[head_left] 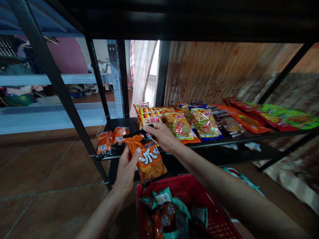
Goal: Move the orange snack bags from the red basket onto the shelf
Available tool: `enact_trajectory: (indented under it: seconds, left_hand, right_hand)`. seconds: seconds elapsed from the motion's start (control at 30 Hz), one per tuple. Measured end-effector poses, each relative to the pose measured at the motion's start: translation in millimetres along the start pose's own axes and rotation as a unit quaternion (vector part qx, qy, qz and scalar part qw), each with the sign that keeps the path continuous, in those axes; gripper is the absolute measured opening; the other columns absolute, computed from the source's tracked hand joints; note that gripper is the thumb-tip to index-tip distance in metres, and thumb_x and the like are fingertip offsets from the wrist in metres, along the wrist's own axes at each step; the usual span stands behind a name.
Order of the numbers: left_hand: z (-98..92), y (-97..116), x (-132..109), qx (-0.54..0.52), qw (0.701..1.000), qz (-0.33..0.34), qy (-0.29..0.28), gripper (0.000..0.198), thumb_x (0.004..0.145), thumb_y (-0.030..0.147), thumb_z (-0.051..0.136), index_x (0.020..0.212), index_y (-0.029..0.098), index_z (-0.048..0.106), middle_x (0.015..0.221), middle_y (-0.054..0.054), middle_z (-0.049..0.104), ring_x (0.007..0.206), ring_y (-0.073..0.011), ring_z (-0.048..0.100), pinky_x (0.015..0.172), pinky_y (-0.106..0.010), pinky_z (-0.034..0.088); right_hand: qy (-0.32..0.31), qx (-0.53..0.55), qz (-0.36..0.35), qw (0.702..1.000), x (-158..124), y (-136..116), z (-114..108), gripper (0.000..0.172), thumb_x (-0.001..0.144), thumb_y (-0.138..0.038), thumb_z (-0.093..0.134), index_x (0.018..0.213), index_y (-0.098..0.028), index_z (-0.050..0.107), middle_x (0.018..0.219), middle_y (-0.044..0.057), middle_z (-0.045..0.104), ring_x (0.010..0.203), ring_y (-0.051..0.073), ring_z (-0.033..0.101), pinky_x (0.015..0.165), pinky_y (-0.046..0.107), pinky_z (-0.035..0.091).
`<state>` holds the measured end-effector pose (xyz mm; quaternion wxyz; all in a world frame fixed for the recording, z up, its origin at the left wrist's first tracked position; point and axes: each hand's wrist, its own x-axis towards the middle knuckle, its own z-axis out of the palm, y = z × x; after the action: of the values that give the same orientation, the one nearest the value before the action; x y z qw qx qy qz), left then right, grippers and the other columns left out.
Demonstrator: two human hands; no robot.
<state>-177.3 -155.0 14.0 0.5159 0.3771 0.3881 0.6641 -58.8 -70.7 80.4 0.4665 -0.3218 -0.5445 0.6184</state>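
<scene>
orange snack bag [152, 161]: held tilted before the black shelf [124, 122], bottom end just over the rim of the red basket [178, 181]; contact there cannot be told. left hand [127, 169] and right hand [163, 134] are both clamped on it. judged risk: the glossy wrapper could slide from the right hand's pinch at the top, dropping it onto the packets [162, 196] below. left hand grips the side, thumb across the front; right forearm [211, 171] slants over the basket.

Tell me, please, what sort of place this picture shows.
Probably a small shop or storeroom, though which is unclear: black shelving bears rows of snack packets, a red basket holds more, and left hand and right hand hold an orange packet.
</scene>
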Motion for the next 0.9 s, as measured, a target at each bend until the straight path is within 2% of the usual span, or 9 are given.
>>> enact_trajectory:
  seconds: [0.17,0.27,0.37,0.47,0.67,0.9]
  left_hand:
    - [3.9,14.9,6.9,0.001,1.0,0.013,-0.01,0.038,0.078,0.04,0.065,0.108,0.018,0.058,0.105,-0.005,0.067,0.093,-0.0183,0.063,0.082,-0.03,0.049]
    - [8.3,29.8,7.2,-0.028,0.999,0.031,-0.017,0.035,0.077,0.04,0.066,0.104,0.018,0.058,0.102,-0.005,0.068,0.093,-0.0185,0.064,0.083,-0.03,0.049]
    - [9.1,38.7,7.4,-0.038,0.998,0.039,-0.02,0.034,0.076,0.039,0.068,0.101,0.018,0.059,0.099,-0.004,0.068,0.092,-0.0188,0.065,0.085,-0.031,0.048]
    - [5.7,36.7,9.2,-0.031,0.999,0.034,-0.021,0.036,0.075,0.039,0.069,0.102,0.017,0.06,0.1,-0.005,0.068,0.092,-0.0196,0.065,0.085,-0.032,0.049]
    - [0.1,22.0,12.9,-0.013,1.0,-0.02,-0.012,0.041,0.071,0.039,0.072,0.103,0.016,0.06,0.102,-0.006,0.069,0.093,-0.0208,0.064,0.085,-0.033,0.049]
    - [2.8,12.6,14.6,-0.022,0.997,-0.043,-0.055,0.045,0.076,0.037,0.069,0.116,0.022,0.057,0.114,-0.006,0.066,0.104,-0.0209,0.062,0.09,-0.032,0.047]
  right_hand:
    - [-0.002,0.011,0.017,1.0,5.9,-16.1,4.8,0.033,0.056,-0.039,0.081,0.053,-0.017,0.057,0.05,-0.004,0.059,0.046,0.007,0.049,0.047,0.021,0.036]
    - [-0.019,-0.017,0.002,1.0,9.8,-31.4,12.7,0.031,0.057,-0.04,0.08,0.056,-0.016,0.061,0.053,-0.003,0.061,0.048,0.007,0.051,0.05,0.022,0.037]
    - [-0.03,-0.015,-0.015,0.999,13.1,-36.4,17.5,0.031,0.057,-0.04,0.081,0.057,-0.016,0.062,0.056,-0.002,0.063,0.05,0.008,0.052,0.052,0.022,0.039]
    - [-0.02,0.022,0.004,1.0,14.4,-26.2,15.0,0.03,0.057,-0.04,0.081,0.057,-0.017,0.061,0.055,-0.003,0.062,0.051,0.009,0.053,0.053,0.024,0.041]
    - [0.017,0.06,0.045,0.997,13.9,3.0,-0.2,0.03,0.056,-0.035,0.082,0.056,-0.017,0.059,0.052,-0.003,0.06,0.05,0.01,0.053,0.053,0.025,0.042]
    - [0.072,0.113,0.014,0.991,17.2,2.5,-6.5,0.023,0.058,-0.032,0.081,0.065,-0.017,0.064,0.06,0.0,0.067,0.054,0.014,0.059,0.06,0.03,0.049]
